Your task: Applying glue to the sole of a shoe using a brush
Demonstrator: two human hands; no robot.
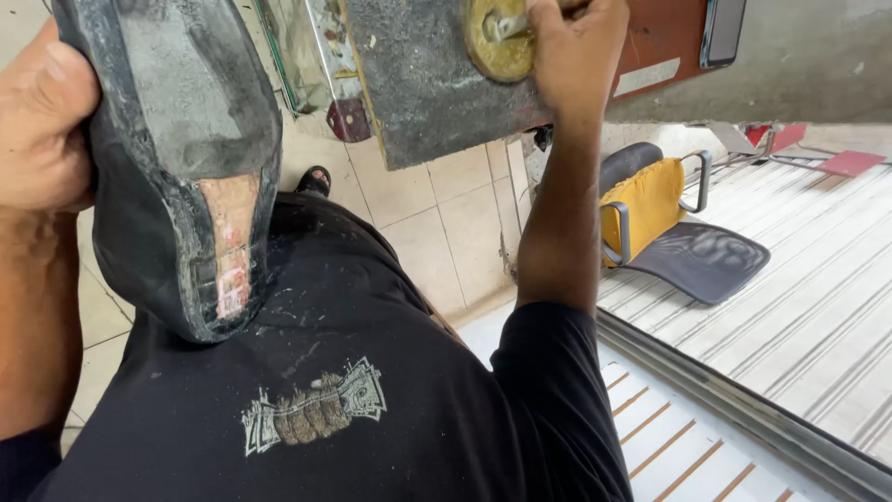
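My left hand (42, 130) grips a black shoe (177, 158) by its side and holds it sole up over my lap. The sole is worn and grey, with a pale pink patch exposed in the middle part. My right hand (576, 51) reaches forward to a round tin of yellowish glue (497, 42) that stands on a grey, stained board (427, 79). The fingers are closed on a thin stick or brush handle that goes into the tin; its tip is hidden.
I wear a black shirt with a pale print (316, 414). An office chair with a yellow cushion (650, 200) stands to the right by a corrugated metal shutter (799, 307). Tiled floor (455, 232) lies below the board. A sandalled foot (316, 178) shows near the shoe.
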